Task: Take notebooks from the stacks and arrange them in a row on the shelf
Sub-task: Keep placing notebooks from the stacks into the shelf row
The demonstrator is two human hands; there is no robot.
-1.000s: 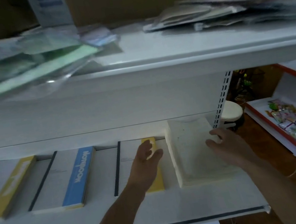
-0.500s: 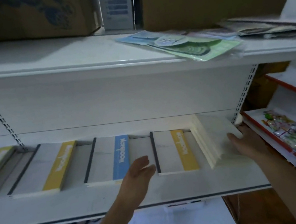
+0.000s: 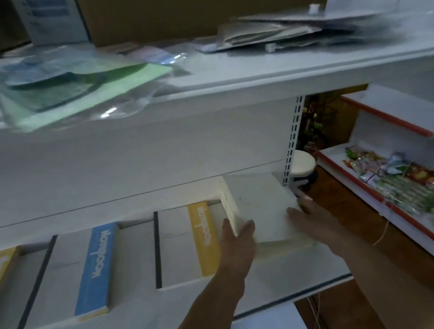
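Notebooks (image 3: 259, 208) in a pale stack sit at the right end of the lower shelf (image 3: 150, 325), just beside the yellow-banded notebook (image 3: 185, 243) that ends the row already laid flat; a blue-banded notebook (image 3: 68, 276) lies further left, and another yellow-banded one shows at the frame's left edge. The upper part of the stack is tipped up at its near-left corner, with a thinner layer lying flat beneath it.

The step in hand looks like separating one or a few notebooks from this stack. To do it well, the lift should peel off only the intended copies, keep the rest squared against the shelf, and carry them left without dragging across the yellow-banded cover.

The left hand (image 3: 239, 243) is half closed, thumb on top and fingers wrapped on the raised left edge of the stack. The right hand (image 3: 312, 220) is fairly open, its fingers lying against the stack's right side, steadying rather than clamping.
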